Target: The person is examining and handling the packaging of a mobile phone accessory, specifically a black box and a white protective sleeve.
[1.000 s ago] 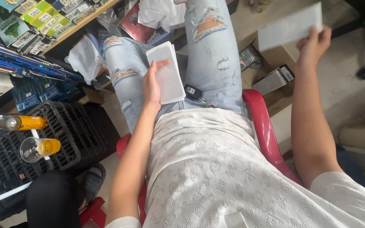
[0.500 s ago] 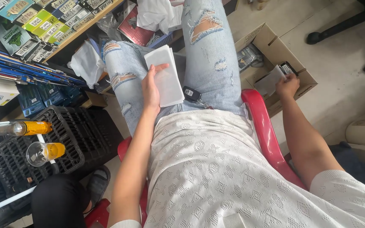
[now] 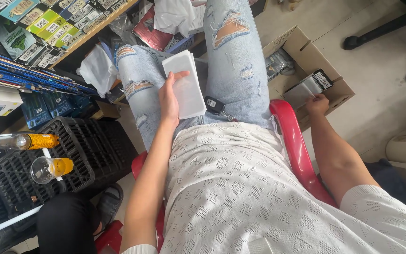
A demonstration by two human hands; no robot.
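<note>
Nearest the camera, a white patterned shirt (image 3: pixel 240 188) fills the lower frame, and the person sits in a red plastic chair (image 3: pixel 293 141) whose rim curves round on the right. On the lap, between the thighs of torn light-blue jeans (image 3: pixel 233 56), lies a dark car key (image 3: pixel 214 104), just beside the lower corner of a stack of white packets (image 3: pixel 186 84). The left hand (image 3: pixel 169 96) lies along the stack's left edge, thumb across the top packet and the other fingers hidden beneath, so its grip is closed lightly on the stack, which rests on the left thigh.

Further out to the right, the right hand (image 3: pixel 316 102) reaches down beside the chair into an open cardboard box (image 3: pixel 306 51) on the floor. Its fingertips touch a grey wrapped packet (image 3: pixel 304 91) standing in the box; whether they have pinched it or only rest on it, I cannot tell.

On the left stand black crates (image 3: pixel 78 141), with an orange bottle (image 3: pixel 36 141) and a cup of orange drink (image 3: pixel 50 168) on top. Beyond them is a shelf of small boxed goods (image 3: pixel 48 21).

The stack looks loosely held on a sloping thigh; with the body leaning right, the top packets could slide off, and the key may slip with them.
</note>
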